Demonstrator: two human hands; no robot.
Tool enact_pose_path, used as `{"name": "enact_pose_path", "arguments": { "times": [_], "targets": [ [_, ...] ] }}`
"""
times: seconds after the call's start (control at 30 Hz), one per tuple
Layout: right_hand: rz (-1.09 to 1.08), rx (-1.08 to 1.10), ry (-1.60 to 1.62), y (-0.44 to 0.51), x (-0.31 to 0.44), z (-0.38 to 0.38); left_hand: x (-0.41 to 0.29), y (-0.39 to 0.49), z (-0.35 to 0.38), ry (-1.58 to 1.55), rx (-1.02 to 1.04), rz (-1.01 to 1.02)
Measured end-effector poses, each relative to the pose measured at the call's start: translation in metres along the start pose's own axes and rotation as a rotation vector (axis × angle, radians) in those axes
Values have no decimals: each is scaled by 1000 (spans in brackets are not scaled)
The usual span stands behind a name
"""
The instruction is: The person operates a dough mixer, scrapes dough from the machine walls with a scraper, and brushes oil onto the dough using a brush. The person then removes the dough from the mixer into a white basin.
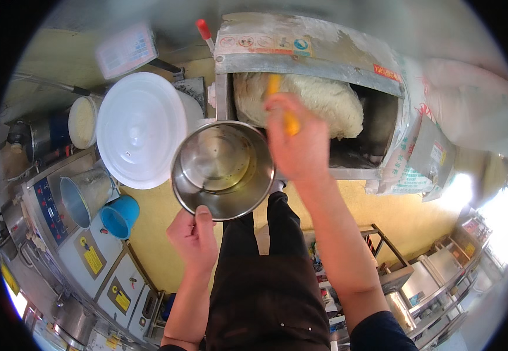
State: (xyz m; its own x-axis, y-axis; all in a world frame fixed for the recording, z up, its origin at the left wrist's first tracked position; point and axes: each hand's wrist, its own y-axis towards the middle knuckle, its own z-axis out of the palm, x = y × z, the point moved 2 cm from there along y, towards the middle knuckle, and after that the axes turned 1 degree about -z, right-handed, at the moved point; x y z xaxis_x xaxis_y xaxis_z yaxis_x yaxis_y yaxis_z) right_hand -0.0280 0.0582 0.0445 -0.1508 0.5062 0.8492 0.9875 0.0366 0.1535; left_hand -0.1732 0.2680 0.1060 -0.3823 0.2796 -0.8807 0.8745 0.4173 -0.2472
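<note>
My left hand (194,237) grips the near rim of a round stainless-steel pot (218,158), thumb over the edge. A little yellowish liquid shows on the pot's bottom, and the pot is tilted towards me. My right hand (300,136) is closed around a yellow tool (292,123) whose working end I cannot make out. That hand is over the front edge of a metal dough mixer (254,63), in front of a large mass of pale dough (333,101). The dough fills the left and middle of the mixer's trough; the dark right end of the trough shows bare metal.
A white lidded tub (137,131) stands left of the mixer, close to the pot. Beyond it are a metal bucket (87,197) and a blue bucket (120,217). A red-knobbed lever (203,29) sticks up at the mixer's left. Printed plastic sacks (416,166) hang at its right.
</note>
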Motion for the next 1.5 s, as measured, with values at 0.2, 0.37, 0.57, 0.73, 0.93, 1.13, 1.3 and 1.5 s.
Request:
{"name": "enact_pose_path", "arguments": {
  "times": [0.2, 0.37, 0.57, 0.73, 0.93, 1.13, 1.3, 1.5],
  "targets": [
    [591, -2, 198, -18, -58, -83, -2, 8, -16, -22, 23, -5],
    [570, 50, -393, -16, -95, -135, 3, 9, -23, -55, 23, -19],
    [220, 228, 232, -7, -52, -20, 5, 7, -26, -56, 30, -53],
    [378, 246, 287, 9, -91, -38, 1, 7, -30, -14, 51, -40],
    [161, 163, -523, 34, -165, -70, 0, 4, -32, -45, 38, -40],
    [-8, 75, -388, 25, -100, -9, -4, 0, -31, -20, 33, -63],
    [-65, 102, -17, -2, -69, -56, -11, 0, -24, 41, 20, -27],
    [129, 169, -10, 21, -88, -68, -22, -5, -16, 58, 42, 1]
  ]
}}
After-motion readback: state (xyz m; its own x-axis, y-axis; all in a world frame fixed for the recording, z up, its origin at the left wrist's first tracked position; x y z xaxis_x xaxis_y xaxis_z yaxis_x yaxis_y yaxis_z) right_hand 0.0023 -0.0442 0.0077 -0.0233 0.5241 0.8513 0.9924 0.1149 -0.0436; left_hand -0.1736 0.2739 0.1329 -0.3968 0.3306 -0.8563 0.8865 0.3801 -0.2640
